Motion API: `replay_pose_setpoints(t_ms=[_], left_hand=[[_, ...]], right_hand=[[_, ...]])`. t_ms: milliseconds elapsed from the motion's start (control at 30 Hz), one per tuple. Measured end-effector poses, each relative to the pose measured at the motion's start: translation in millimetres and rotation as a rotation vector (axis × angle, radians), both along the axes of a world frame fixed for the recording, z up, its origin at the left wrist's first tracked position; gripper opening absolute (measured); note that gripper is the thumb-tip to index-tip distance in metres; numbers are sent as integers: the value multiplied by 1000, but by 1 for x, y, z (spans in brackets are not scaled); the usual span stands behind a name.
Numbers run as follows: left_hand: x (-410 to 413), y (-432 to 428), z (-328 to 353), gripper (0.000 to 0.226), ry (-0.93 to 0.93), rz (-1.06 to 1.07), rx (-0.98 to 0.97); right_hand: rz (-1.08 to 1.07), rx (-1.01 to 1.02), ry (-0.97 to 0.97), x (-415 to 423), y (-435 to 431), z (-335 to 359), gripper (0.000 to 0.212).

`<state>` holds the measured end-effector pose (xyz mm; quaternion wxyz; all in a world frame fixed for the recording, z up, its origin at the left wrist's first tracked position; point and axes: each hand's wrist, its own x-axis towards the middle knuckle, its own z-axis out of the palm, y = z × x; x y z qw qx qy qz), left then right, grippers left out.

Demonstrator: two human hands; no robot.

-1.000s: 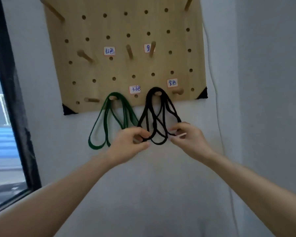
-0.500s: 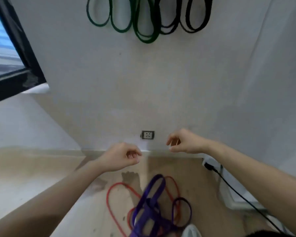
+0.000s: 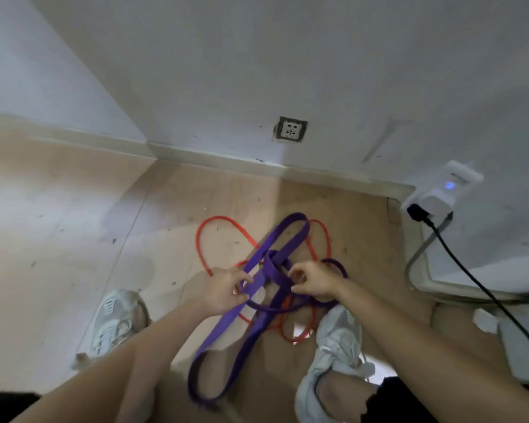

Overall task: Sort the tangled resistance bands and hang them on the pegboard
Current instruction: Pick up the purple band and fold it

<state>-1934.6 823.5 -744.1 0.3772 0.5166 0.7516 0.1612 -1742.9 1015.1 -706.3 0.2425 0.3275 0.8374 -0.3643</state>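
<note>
Grip of the left hand (image 3: pixel 226 290) pinches the wide purple band (image 3: pixel 214 340); grip of the right hand (image 3: pixel 315 280) holds its knot; red band (image 3: pixel 200 239) lies under both grips.

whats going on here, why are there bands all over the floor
A person is bent over a tangle of resistance bands on the floor. The left hand pinches the wide purple band. The right hand is at the knot beside it, curled, though a firm grip is hard to confirm. The red band lies woven through underneath. Nothing is separated yet.
</note>
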Motion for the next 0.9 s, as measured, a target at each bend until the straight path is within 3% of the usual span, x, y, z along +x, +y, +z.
replay_pose_setpoints(t_ms=[167,267,367,500,733,900], left_hand=[[16,-19,-39,64,42,-216,-106],[23,-20,-45,60,80,-273,-114],[22,-17,-41,39,87,-252,-45],[2,-4,-6,26,86,-118,111],[-54,27,112,36,204,-42,438],[-75,40,213,19,34,66,547]], right_hand=[[358,236,-230,32,-28,-42,35],[461,363,-234,40,-32,-46,25],[372,301,-183,35,-25,-31,11],[220,223,-23,15,0,17,23],[155,357,259,-22,33,161,34],[-146,171,658,-40,37,265,26]])
